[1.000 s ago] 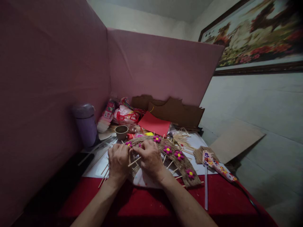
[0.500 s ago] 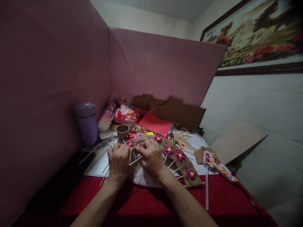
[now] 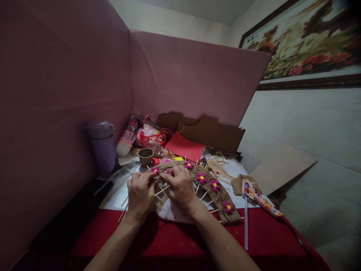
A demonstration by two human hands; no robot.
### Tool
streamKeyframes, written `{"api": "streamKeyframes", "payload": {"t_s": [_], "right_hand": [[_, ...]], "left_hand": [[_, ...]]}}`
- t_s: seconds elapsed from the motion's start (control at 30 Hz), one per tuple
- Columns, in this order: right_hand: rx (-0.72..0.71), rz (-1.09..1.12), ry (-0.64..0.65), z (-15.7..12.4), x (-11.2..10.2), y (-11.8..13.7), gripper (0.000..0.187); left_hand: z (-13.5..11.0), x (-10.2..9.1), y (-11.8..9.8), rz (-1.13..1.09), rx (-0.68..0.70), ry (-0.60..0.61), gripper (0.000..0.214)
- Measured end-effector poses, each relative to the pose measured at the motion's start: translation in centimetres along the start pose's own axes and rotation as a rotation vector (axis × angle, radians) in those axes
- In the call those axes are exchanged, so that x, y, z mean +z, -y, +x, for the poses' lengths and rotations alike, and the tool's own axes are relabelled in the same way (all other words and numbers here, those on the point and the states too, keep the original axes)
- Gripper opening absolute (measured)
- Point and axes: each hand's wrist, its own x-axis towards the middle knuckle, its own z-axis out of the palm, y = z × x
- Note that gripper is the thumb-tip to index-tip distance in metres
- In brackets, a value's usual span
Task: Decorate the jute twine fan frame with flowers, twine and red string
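Note:
A fan-shaped piece of brown twine woven over thin wooden sticks (image 3: 208, 178) lies in front of me, with magenta felt flowers with yellow centres (image 3: 201, 177) along its curved band. My left hand (image 3: 141, 194) is closed at the fan's left side, fingertips pinched beside a flower (image 3: 155, 171). Over the middle of the band my right hand (image 3: 182, 188) is closed too, its thumb pointing left towards the left hand. A bit of magenta shows between the hands. Whatever lies in either pinch is hidden by the fingers. White spotted material (image 3: 173, 213) lies under the fan's lower middle.
A glue gun in flowered wrapping (image 3: 261, 199) with a clear glue stick lies at right. Behind the fan are a small brown bowl (image 3: 146, 156), red sheet (image 3: 184, 145), scissors and loose sticks. A purple tumbler (image 3: 103, 148) stands left; torn cardboard (image 3: 211, 133) leans at the back.
My hands have drawn slightly apart; their thumbs and fingertips met before, and a gap shows between them now. The fan has stayed in nearly the same place.

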Motion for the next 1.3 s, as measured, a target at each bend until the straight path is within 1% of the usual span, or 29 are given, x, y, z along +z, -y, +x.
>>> {"api": "streamKeyframes", "payload": {"t_s": [0.1, 0.23, 0.47, 0.6, 0.73, 0.9, 1.0, 1.03, 1.1, 1.3], "right_hand": [[0.000, -0.001, 0.003, 0.0, 0.0, 0.0, 0.042], [0.000, 0.001, 0.005, 0.0, 0.0, 0.0, 0.039], [-0.013, -0.009, 0.002, -0.1, 0.0, 0.0, 0.039], [-0.008, -0.010, -0.003, 0.0, 0.0, 0.0, 0.038], [-0.007, -0.013, -0.004, 0.0, 0.1, 0.0, 0.036], [-0.005, -0.013, 0.000, 0.0, 0.1, -0.1, 0.039], [-0.002, -0.008, -0.004, 0.0, 0.1, -0.1, 0.040], [-0.001, -0.006, -0.006, 0.0, 0.1, -0.2, 0.040], [-0.002, -0.002, -0.006, 0.0, 0.2, -0.2, 0.041], [0.003, 0.006, -0.015, 0.0, 0.2, -0.1, 0.041]], "left_hand": [[-0.1, 0.0, 0.2, 0.014, -0.003, -0.017, 0.011], [-0.1, -0.3, 0.1, 0.107, 0.015, -0.003, 0.008], [0.2, -1.0, -0.8, 0.275, 0.078, 0.022, 0.028], [0.2, -1.0, -0.9, 0.303, 0.100, 0.031, 0.033], [0.0, -0.6, -0.3, 0.193, 0.061, 0.029, 0.025], [0.1, -0.4, 0.5, -0.065, -0.011, -0.008, 0.031], [0.4, -0.6, 0.8, -0.157, -0.079, -0.056, 0.018], [0.4, -0.7, 0.8, -0.151, -0.099, -0.062, 0.014], [0.5, -0.8, 0.8, -0.088, -0.122, -0.058, 0.013], [0.4, -1.2, 0.5, 0.161, -0.107, -0.005, 0.022]]}}
